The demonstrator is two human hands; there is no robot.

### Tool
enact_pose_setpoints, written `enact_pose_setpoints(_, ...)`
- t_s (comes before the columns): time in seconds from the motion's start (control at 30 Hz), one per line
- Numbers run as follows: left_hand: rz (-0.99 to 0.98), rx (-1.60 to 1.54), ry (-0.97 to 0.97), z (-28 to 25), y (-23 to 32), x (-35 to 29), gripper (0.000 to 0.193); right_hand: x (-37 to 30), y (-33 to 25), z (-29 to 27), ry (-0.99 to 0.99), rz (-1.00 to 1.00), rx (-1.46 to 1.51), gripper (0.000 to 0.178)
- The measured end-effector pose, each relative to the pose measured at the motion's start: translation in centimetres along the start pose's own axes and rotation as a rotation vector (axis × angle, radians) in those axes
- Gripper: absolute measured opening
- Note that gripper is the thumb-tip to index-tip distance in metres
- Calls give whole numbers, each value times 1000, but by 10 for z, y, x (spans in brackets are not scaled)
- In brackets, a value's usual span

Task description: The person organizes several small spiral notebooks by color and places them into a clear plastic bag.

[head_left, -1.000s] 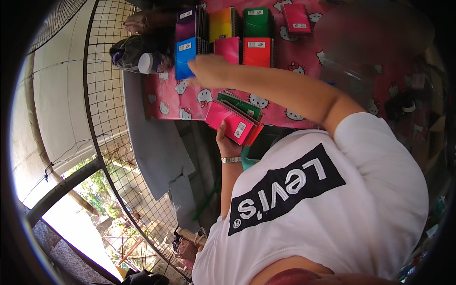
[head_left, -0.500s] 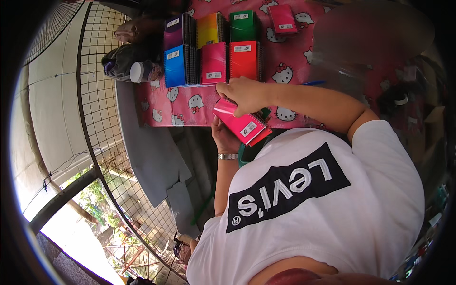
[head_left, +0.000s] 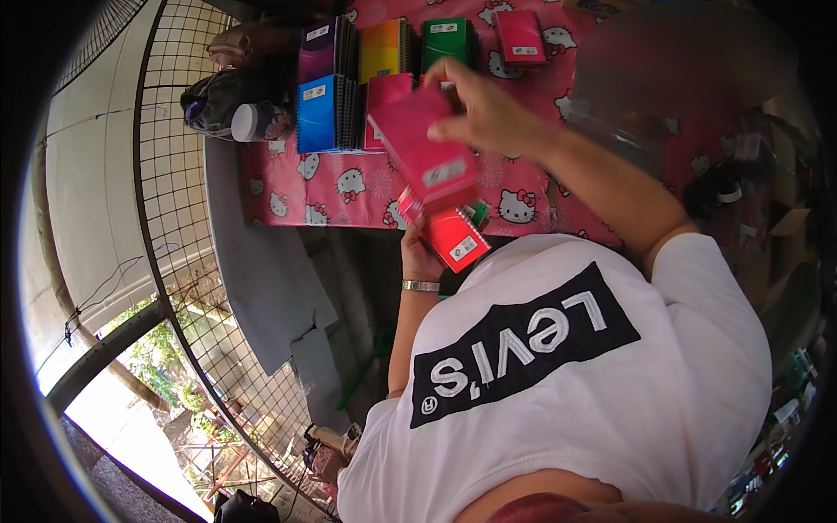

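The right hand (head_left: pixel 484 113), fingers clamped on a blurred pink notebook (head_left: pixel 421 152), is carrying it between the bench's (head_left: pixel 330 190) spiral notebook stacks (head_left: pixel 319 113) and the left hand (head_left: pixel 418 251), whose fingers are gripping a red spiral notebook (head_left: pixel 455 239). Good handling is probably keeping covers closed and wire bindings from snagging.

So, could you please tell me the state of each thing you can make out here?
Right grip, closed on pink notebook
Pink notebook, shut, lifted, tilted, blurred
Left grip, closed on red notebook
Red notebook, shut, tilted
Blue stack, shut
Purple stack, shut
Yellow stack, shut
Green stack, shut
Far pink notebook, shut, flat
Watch, worn
Bag, cannot tell
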State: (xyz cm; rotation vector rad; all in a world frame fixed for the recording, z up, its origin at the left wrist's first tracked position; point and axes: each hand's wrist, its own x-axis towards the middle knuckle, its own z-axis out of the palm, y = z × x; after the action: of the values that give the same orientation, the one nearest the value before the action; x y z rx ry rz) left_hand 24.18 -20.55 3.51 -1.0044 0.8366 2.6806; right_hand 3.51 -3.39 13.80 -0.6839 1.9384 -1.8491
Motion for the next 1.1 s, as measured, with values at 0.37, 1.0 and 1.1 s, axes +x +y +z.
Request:
enact_pose_setpoints(0.37, 42, -65, 65, -2, 10, 3, 47, 72, 18, 41, -1073, -458, -1136, 28)
enact_pose_setpoints(1.0, 140, -81, 44, -9, 7, -14, 56, 105, 45, 50, 39, -40, -1101, 46)
enact_pose_setpoints(1.1, 123, -52, 6, -17, 14, -10, 46, 103, 77, 43, 84, -71, -1254, 55)
